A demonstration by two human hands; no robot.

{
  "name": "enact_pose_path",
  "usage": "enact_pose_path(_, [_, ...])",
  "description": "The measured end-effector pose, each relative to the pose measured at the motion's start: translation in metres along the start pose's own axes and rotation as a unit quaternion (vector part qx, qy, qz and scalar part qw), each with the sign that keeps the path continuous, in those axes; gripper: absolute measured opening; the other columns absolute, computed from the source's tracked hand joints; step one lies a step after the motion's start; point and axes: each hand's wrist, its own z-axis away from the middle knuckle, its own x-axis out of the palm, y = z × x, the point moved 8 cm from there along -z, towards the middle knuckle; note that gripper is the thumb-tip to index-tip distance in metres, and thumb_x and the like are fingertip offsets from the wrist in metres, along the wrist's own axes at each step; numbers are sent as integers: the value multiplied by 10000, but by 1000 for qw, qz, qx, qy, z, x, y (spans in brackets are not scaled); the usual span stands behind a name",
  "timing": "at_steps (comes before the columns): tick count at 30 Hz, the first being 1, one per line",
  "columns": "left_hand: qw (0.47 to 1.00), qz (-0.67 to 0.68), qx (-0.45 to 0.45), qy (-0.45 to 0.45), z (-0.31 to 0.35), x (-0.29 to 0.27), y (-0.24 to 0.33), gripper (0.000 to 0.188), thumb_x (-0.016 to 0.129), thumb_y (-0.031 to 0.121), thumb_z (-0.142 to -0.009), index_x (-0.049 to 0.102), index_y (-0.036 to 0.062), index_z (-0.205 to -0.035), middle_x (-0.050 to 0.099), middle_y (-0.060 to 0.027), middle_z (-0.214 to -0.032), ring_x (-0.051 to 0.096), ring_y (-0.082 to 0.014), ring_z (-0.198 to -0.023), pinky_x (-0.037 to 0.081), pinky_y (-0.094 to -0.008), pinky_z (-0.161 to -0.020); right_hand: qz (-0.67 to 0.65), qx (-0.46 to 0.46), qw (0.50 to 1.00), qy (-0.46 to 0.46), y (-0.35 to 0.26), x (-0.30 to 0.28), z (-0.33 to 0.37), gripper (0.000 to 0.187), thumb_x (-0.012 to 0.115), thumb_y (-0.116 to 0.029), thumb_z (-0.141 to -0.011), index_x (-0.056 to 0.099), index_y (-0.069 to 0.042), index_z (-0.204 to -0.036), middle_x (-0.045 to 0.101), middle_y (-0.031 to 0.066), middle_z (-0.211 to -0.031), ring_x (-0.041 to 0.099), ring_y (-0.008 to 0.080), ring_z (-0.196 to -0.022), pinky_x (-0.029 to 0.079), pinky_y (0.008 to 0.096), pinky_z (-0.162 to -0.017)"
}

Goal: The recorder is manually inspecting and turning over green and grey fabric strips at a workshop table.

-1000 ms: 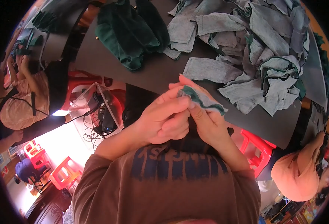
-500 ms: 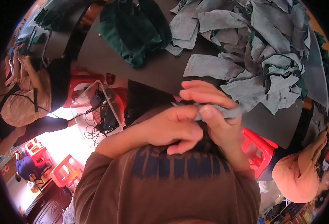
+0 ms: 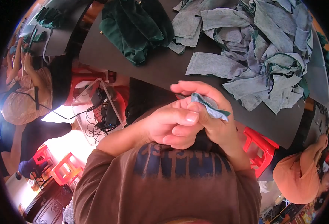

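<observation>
In front of my chest my two hands meet. My right hand [image 3: 215, 119] is closed on a small piece of fabric [image 3: 210, 107], grey on one face and dark green along its edge, gripped under the thumb. Against the base of the right thumb lies my left hand [image 3: 170, 125], its fingers curled and its thumb laid over them. Whatever it pinches, if anything, is hidden. Beyond the hands, a loose pile of grey fabric strips [image 3: 243, 67] with green undersides covers the right part of the dark table [image 3: 164, 71].
A dark green velvety bundle [image 3: 136, 31] lies at the far left of the table. Left of me stands a clear plastic box [image 3: 84, 128] with black cables and devices. Red stools [image 3: 260, 151] stand around. Other people work at left [image 3: 26, 97] and right [image 3: 297, 175].
The fabric piece has turned upward in my right hand, so its green edge shows. My left index finger has drawn back from it, and the left fingers are more curled.
</observation>
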Motion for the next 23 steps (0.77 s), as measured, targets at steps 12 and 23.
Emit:
enact_pose_path(12, [957,-235,-127,109,-1,-16,-3,146,590,165,-863,543,62,-771,411,49,-478,342,-15,-328,257,-163,-318,275,-45,956,-91,-27,-7,17,489,608,-57,-741,465,-1,-1206,533,156,-1065,550,304,-954,428,338,-814])
enact_pose_path(23, [971,-179,-130,85,3,-27,0,164,606,17,-798,589,-19,-956,513,-21,-526,389,-41,-336,300,-170,-331,89,81,974,-191,-7,-19,32,716,663,-271,-731,359,12,-1314,401,146,-1219,432,275,-1104,304,314,-950])
